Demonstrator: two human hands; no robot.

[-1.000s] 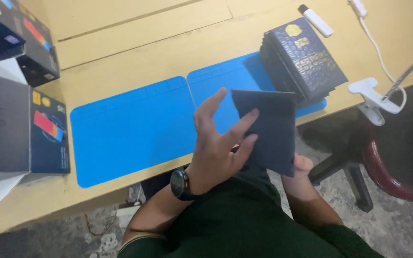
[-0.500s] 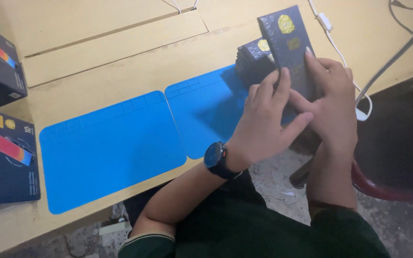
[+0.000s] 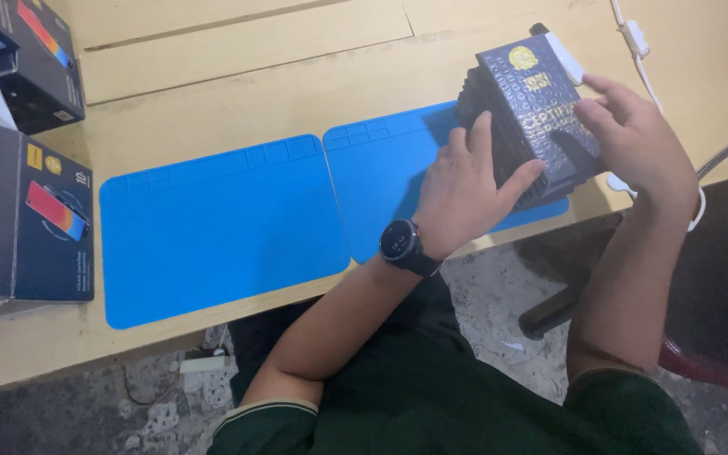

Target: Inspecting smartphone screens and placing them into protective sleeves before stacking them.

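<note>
Resting on the right-hand blue mat point(image 3: 398, 181), a stack of dark booklets point(image 3: 526, 126) sits at the far right of the wooden table point(image 3: 238, 76), partly overhanging the mat's far edge. Long axis of the top booklet runs from near-right to far-left, gold emblem end pointing away from the person. Left hand point(image 3: 465, 190) lies flat against the stack's near left side, fingers spread and lightly curled onto the cover, palm open, pressing rather than gripping. Right hand point(image 3: 638, 143) is at the stack's right edge, fingertips touching the top booklet, hand half open; a true grip cannot be confirmed. Wristwatch point(image 3: 402, 244) on left wrist.

Half a second ago a single booklet was held up between both hands, tilted above the pile; now it is down on the stack. Second blue mat point(image 3: 212, 227) lies alongside to the left, dark boxes point(image 3: 35, 219) at the table's left edge, white cable point(image 3: 642, 50) beyond the stack.
</note>
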